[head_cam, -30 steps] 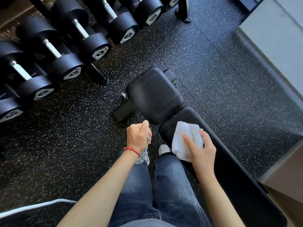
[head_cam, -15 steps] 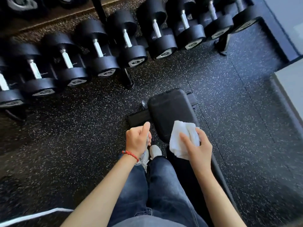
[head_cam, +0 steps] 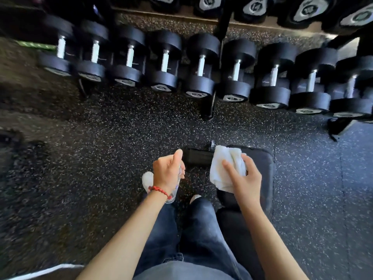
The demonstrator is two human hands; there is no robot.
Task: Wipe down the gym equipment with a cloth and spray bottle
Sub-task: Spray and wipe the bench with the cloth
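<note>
A white cloth (head_cam: 226, 166) is held in the right hand (head_cam: 245, 178), with the thumb laid across its front and the other fingers curled round its far side, so the hand is clamped on the cloth. The cloth is bunched and hangs over the near left part of a black padded bench (head_cam: 260, 170); whether it is pressed on the pad or held just above it cannot be told. The bench is seen below and to the right of the person, and its dark frame (head_cam: 198, 157) sticks out to the left beside the cloth. A clear spray bottle (head_cam: 174, 191) is gripped in the left hand (head_cam: 166, 173), the fingers are curled round it and the thumb is laid along the top; only the lower part of the bottle is visible under the wrist, where a red bracelet (head_cam: 158, 190) is worn. The 2 hands are held apart, near each other, at about the same height. Below them, dark blue jeans (head_cam: 201, 235) and the toes of light shoes (head_cam: 148, 179) are seen on the black speckled floor (head_cam: 101, 148). Further away a row of black dumbbells (head_cam: 199, 65) with metal handles is kept on a low rack, and 1 more row of dumbbells is seen partly above it at the top edge. The edges of the view are blurred.
</note>
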